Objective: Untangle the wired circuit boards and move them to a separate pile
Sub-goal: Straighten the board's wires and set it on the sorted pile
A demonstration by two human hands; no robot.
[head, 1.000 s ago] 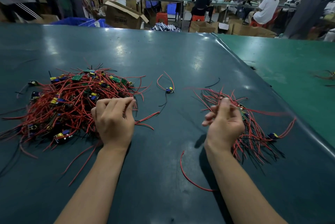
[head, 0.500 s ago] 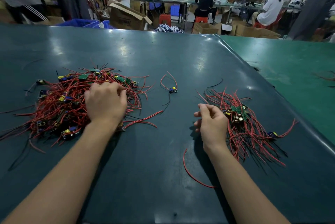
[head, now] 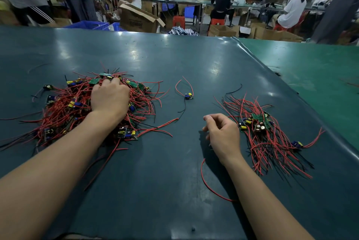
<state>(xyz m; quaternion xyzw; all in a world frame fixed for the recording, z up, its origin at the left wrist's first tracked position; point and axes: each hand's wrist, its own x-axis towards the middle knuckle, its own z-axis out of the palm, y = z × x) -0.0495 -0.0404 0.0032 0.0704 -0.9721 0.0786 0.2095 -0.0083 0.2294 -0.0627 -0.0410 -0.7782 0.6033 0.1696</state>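
Head cam: we're pressing our left hand down into the big tangled pile of red-wired boards on the table's left; fingers are curling into the wires, can't tell if gripping any. Our right hand is hovering w/ fingers loosely curled, holding nothing, just left of the sorted pile. One lone board is lying btwn piles.

No text can be read — the print on the cardboard box is too blurred.
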